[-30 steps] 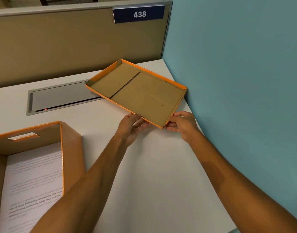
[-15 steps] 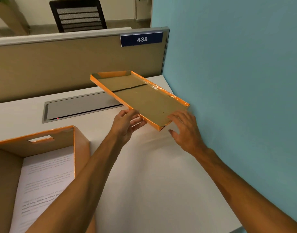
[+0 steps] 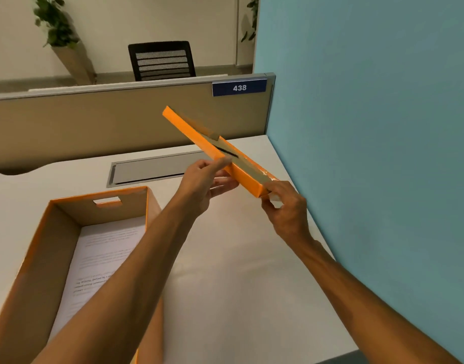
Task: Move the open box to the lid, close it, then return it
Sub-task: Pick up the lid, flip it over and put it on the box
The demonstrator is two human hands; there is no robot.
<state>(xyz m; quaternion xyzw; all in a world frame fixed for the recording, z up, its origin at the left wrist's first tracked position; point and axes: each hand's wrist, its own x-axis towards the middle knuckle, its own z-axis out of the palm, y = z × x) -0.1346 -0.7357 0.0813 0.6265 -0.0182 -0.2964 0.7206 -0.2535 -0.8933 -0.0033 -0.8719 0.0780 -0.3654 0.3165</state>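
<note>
The orange lid [image 3: 199, 137] is in the air above the white desk, tipped almost on edge, its orange side wall facing me and only a sliver of its brown inside showing. My left hand [image 3: 203, 183] grips the lid's long side near the middle. My right hand [image 3: 284, 206] holds the near corner of the lid. The open orange box [image 3: 68, 214] stands at the lower left, brown inside, with printed paper [image 3: 105, 258] in it and a handle slot in its far wall. My left forearm crosses over the box's right wall.
The white desk [image 3: 238, 271] ends at a tan partition [image 3: 94, 127] with a "438" sign [image 3: 239, 87] and a blue wall [image 3: 370, 153] on the right. A grey cable tray [image 3: 152, 169] is set in the desk. A black chair [image 3: 161, 60] stands beyond the partition.
The lid has been raised off the desk and tilted from nearly flat to almost on edge. My right hand has gone back to its near corner. The view has tipped upward.
</note>
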